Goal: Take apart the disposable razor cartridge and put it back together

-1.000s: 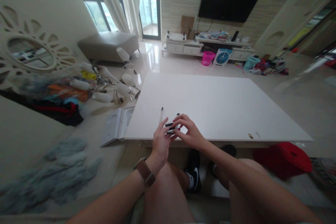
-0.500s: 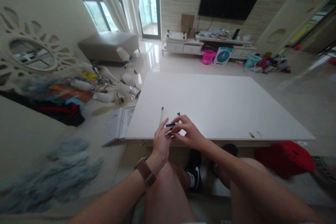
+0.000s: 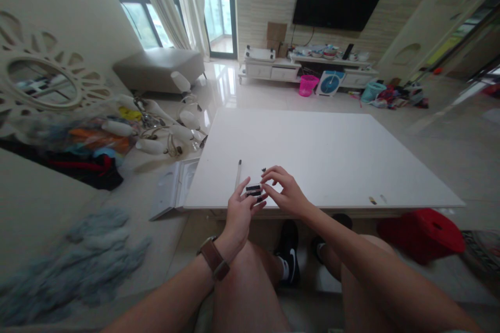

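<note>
Both forearms reach forward and converge near the tabletop's (image 3: pixel 312 156) near edge, left of its middle. The left hand (image 3: pixel 239 213) grips with bent fingers, one digit pointing toward the far edge; its wrist sits short of the near edge. The right hand (image 3: pixel 289 195) shows its back, fingers arched toward the left hand, fingertips just beside the left fingers.

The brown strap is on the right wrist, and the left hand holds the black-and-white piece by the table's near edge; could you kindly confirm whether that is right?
Not quite: the head view shows the strap on the left wrist, not the right. The left hand does hold the black-and-white piece by the near edge of the table.
</note>
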{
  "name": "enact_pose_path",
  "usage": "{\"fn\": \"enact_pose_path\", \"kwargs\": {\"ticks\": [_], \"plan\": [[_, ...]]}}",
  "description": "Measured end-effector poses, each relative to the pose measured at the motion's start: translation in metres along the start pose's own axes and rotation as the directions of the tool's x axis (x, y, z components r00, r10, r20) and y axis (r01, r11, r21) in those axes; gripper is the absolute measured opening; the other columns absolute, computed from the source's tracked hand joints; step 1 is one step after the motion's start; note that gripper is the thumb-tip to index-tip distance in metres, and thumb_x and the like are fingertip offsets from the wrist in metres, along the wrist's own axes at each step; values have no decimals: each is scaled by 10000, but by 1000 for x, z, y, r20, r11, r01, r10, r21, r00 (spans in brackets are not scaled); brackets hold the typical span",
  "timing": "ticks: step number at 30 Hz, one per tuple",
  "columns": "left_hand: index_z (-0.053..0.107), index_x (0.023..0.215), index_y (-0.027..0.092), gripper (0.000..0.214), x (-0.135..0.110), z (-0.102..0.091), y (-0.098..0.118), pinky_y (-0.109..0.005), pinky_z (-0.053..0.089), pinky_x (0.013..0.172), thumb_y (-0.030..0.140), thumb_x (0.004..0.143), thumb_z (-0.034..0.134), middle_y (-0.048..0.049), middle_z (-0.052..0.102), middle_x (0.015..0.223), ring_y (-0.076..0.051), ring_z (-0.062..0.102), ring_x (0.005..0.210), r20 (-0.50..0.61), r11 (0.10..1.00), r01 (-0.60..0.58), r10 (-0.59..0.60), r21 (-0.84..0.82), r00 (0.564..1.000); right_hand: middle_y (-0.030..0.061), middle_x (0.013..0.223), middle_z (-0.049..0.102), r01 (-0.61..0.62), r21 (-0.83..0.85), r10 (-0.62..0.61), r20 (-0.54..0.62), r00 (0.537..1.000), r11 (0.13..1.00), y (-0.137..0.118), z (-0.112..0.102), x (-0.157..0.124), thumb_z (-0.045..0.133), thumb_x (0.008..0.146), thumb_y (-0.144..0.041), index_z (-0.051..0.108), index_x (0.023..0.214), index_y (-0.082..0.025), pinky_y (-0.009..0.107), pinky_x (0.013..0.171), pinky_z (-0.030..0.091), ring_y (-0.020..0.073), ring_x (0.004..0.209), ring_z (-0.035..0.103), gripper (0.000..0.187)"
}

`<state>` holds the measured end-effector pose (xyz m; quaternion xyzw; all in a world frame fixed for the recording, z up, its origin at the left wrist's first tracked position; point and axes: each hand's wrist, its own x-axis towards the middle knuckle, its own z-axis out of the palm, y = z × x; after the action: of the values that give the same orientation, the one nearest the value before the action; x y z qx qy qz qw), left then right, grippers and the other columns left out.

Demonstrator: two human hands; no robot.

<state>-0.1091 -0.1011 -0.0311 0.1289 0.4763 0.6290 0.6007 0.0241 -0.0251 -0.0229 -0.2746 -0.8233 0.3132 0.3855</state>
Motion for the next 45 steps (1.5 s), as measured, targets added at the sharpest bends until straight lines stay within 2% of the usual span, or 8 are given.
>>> {"fn": "enact_pose_path", "kwargs": {"ticks": [3,9,19,27,29,35,45], "plan": [[506,1377,148,682,1,0,-1,-322,606,777,-32,722,561,-124,724,1041,-198,736,847,-7,1000,-1,1,18,1000,59,1001,628,8,-20,-8,25,1000,1000,2,-2,-1,609,888,-100,653,903,-204,324,785,479,190,963,571,114],[528,1329,137,628,3,0,-2,-315,617,759,-45,730,574,-124,723,1009,-207,745,827,-11,999,4,-3,43,1000,56,981,637,58,-56,-53,85,995,997,4,-5,0,609,891,-97,650,903,-204,358,853,471,191,948,575,115],[534,1295,130,599,1,-1,-4,-325,621,747,-40,721,537,-115,717,999,-205,742,803,14,999,22,-23,50,1000,51,948,640,62,-68,-53,123,991,996,7,-5,0,603,879,-80,649,899,-206,349,826,472,194,917,570,136],[542,1296,144,529,2,-1,-2,-339,616,704,92,772,594,-65,695,867,-162,678,734,-20,1000,-1,1,14,1000,50,943,644,56,-50,-47,159,986,997,7,-2,0,600,890,-101,661,911,-201,317,780,483,180,901,577,118],[547,1255,140,480,2,-1,-2,-342,609,679,133,778,602,-70,698,858,-174,680,730,-31,1000,-8,9,5,999,49,940,647,57,-41,-49,168,985,998,5,-1,-1,595,900,-114,665,904,-198,307,761,485,173,885,582,109],[614,932,143,228,3,-3,-4,-307,581,653,212,730,691,-59,686,871,-166,672,724,-22,997,-55,56,45,998,53,938,659,50,-33,-45,152,987,998,3,-4,-3,588,906,-131,673,905,-199,304,733,492,172,872,601,109],[608,935,148,229,5,-5,-6,-277,553,629,216,727,676,-49,691,850,-174,692,715,11,994,-64,63,90,998,50,908,646,47,-56,-38,159,987,997,6,-4,-3,580,912,-134,672,913,-198,295,721,479,170,856,586,112]]}}
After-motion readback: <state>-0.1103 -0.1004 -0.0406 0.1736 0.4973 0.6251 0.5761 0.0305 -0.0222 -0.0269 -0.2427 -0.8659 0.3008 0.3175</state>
